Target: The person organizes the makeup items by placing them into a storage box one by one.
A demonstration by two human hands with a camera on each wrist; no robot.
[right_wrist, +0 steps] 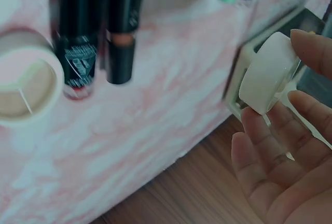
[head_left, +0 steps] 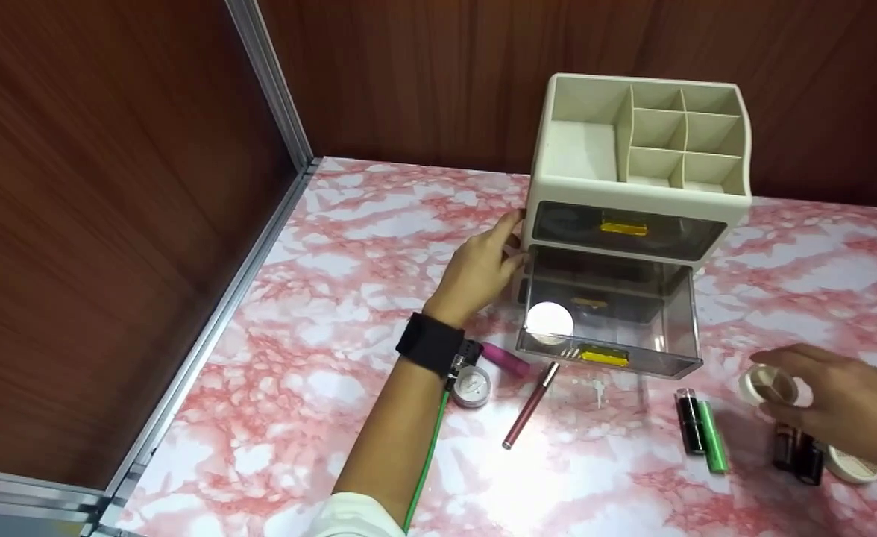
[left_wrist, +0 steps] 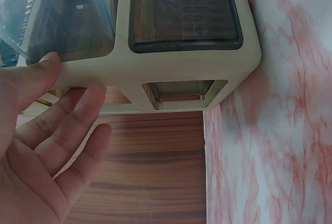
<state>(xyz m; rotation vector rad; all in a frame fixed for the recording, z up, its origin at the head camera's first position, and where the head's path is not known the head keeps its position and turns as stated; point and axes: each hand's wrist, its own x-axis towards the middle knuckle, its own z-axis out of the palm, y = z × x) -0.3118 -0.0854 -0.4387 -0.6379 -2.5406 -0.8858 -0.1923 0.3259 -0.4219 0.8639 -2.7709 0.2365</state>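
A cream makeup organizer [head_left: 640, 190] stands with its clear middle drawer [head_left: 688, 321] pulled out; a round white item [head_left: 549, 323] lies inside. My left hand [head_left: 476, 272] grips the organizer's left side, thumb on the front frame and fingertips at the side, as the left wrist view shows. My right hand [head_left: 837, 391] holds a round white compact [right_wrist: 267, 73] between thumb and fingers, raised over the table right of the drawer. Below that hand lie two dark cosmetic tubes [head_left: 798, 455] and another round compact [head_left: 854, 466] with a divided top, partly covered by the hand.
In front of the drawer lie a dark red pencil [head_left: 532, 406], a magenta tube [head_left: 504, 359] and a small clear jar [head_left: 472, 386]. A black tube [head_left: 690, 421] and a green tube [head_left: 713, 438] lie side by side. Brown panels [head_left: 409, 82] enclose the marbled table [head_left: 282, 358].
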